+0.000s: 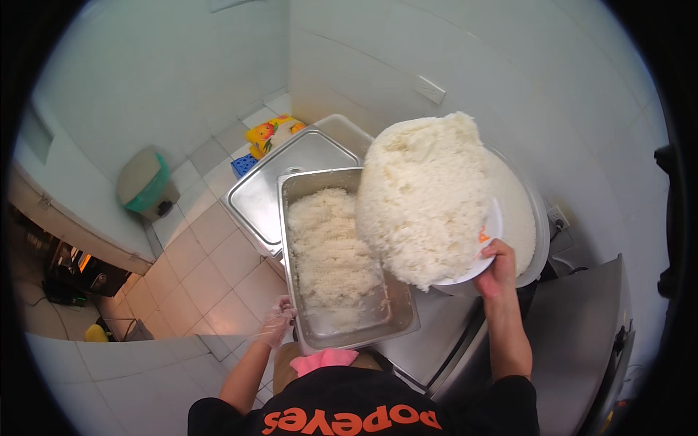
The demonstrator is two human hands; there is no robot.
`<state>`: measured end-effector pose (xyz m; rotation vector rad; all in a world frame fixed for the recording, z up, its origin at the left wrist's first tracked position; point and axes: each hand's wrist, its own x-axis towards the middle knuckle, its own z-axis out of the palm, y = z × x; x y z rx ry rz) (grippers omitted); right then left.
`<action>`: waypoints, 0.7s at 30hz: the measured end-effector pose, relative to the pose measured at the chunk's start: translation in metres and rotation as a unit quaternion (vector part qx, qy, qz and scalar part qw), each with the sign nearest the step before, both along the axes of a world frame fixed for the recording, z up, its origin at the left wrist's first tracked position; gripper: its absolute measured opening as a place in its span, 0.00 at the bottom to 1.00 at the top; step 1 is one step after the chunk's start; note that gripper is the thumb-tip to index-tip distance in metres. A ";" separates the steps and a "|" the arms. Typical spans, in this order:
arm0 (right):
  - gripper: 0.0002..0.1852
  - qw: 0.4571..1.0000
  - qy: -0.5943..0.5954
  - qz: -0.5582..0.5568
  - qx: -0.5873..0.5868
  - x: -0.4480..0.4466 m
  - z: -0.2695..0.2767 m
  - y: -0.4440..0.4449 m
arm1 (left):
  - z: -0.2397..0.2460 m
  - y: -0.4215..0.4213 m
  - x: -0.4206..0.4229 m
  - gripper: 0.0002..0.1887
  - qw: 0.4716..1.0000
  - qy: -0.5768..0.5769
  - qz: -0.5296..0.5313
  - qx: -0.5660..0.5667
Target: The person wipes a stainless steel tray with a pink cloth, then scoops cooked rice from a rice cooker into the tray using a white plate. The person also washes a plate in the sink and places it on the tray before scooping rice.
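Observation:
My right hand (497, 268) is bare and grips the rim of a white plastic bowl (493, 220), tilted and heaped with a large mass of cooked white rice (425, 196). The rice mass overhangs the right side of a deep stainless steel pan (401, 321). More cooked rice (330, 245) lies in that pan, with bare metal showing at its near end. My left hand (281, 321), in a clear plastic glove, is at the pan's left edge; its fingers are partly hidden, so its hold is unclear. Behind the bowl stands a large round tub of white grains (512, 212).
A metal lid (262, 201) lies left of the pan, near a clear plastic container (343, 131). Beyond are a yellow printed bag (275, 133) and a blue basket (244, 165). A lidded bin (147, 182) stands on the tiled floor. Stainless equipment (572, 338) is at right.

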<state>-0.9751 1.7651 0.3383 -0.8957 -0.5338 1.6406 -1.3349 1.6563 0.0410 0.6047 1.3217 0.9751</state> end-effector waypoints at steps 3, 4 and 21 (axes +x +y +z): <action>0.36 0.999 0.020 0.039 -0.032 -0.044 -0.035 0.000 | -0.004 0.001 -0.002 0.12 1.000 0.005 -0.025 -0.004; 0.36 0.998 0.022 0.053 -0.033 -0.059 -0.050 0.001 | -0.005 0.002 -0.002 0.12 0.999 0.002 -0.034 0.020; 0.24 0.970 -0.022 -0.047 -0.238 -0.148 -0.252 0.070 | -0.006 0.010 -0.005 0.14 0.999 0.013 -0.049 -0.011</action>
